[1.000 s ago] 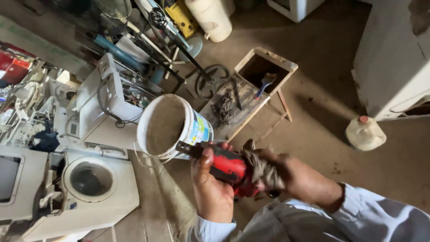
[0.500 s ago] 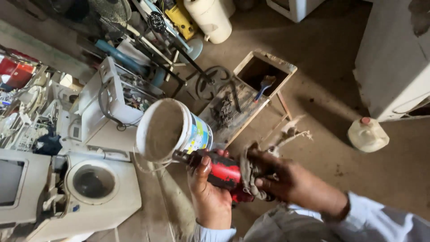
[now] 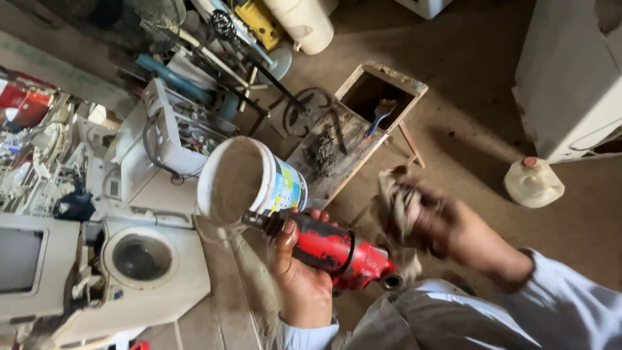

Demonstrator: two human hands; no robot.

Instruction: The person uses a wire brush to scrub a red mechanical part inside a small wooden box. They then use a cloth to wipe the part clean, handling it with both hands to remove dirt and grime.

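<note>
- The left hand (image 3: 299, 275) wraps around the body of a red power tool (image 3: 330, 249), fingers curled tight over its top and the thumb on the near side, so the tool sits low in the middle of the view, above the person's lap.
- The tool lies roughly level, its dark front end pointing left toward the white bucket (image 3: 249, 183) and its rounded head to the right, just over the grey trousers (image 3: 414, 321).
- The right hand (image 3: 453, 227) is raised to the right of the tool, apart from it, and clutches a dirty grey rag (image 3: 396, 204); the hand is blurred, so the fingers look closed on the cloth, but exactly how they pinch it cannot be told.
- The rag hangs from the hand's left side, bunched and trailing down toward the tool's head.
- The bucket lies tipped, its dusty open mouth facing the camera, just behind the tool's front end.
- A white washing machine (image 3: 139, 272) with a round door stands at lower left, with other white appliances beside it.
- A wooden box (image 3: 382, 87) on legs stands beyond the bucket, holding a brush with a blue handle (image 3: 378, 115).
- A white plastic jug (image 3: 532, 183) with a red cap stands on the dirt floor at right, well apart from both hands.
</note>
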